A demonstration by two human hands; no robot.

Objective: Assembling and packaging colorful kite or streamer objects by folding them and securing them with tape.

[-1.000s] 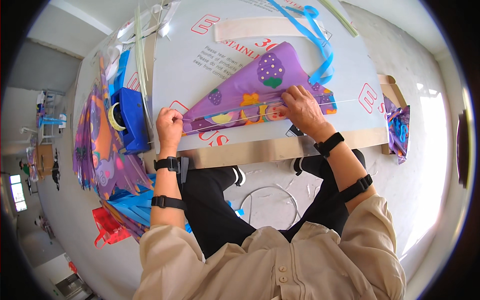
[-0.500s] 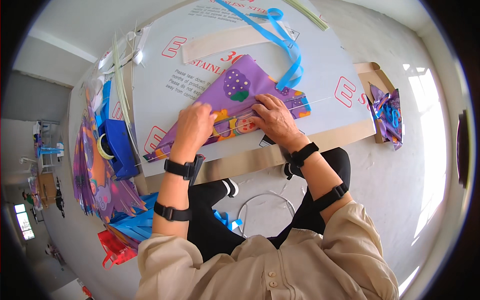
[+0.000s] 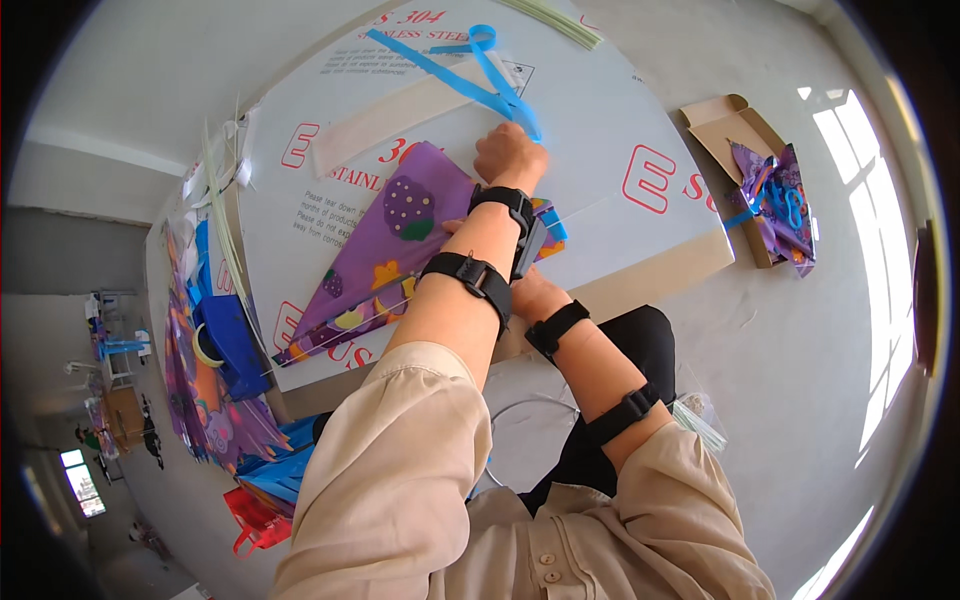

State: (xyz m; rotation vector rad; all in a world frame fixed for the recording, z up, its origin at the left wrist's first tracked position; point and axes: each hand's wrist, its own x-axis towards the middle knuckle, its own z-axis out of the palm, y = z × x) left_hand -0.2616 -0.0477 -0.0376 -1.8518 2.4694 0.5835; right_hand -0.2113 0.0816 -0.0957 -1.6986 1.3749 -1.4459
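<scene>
A purple triangular sheet [image 3: 370,235], like a kite sail with printed fruit, lies on the table with its near edge folded. A thin pale rod [image 3: 345,341] runs along that fold. My right hand [image 3: 542,294] holds the sheet near its right end; a fingertip shows beyond my left forearm, which hides most of the fingers. Crossing over the right arm, my left hand [image 3: 510,155] is closed on the lower end of a curled blue ribbon [image 3: 430,66] beyond the sheet. The fingers cover the part of the ribbon they hold.
A whitish strip [image 3: 385,117] lies behind the sheet on the film-covered table [image 3: 580,210]. At the left edge stand a blue tape dispenser [image 3: 235,350] and hanging printed sheets [image 3: 195,390]. Pale rods [image 3: 555,22] lie at the back. A cardboard box [image 3: 720,130] holds purple pieces on the right.
My left hand has left the sheet's folded edge and reached across, away and to the right, to the blue ribbon. My right hand stays at the sheet's right part. The view has shifted.
</scene>
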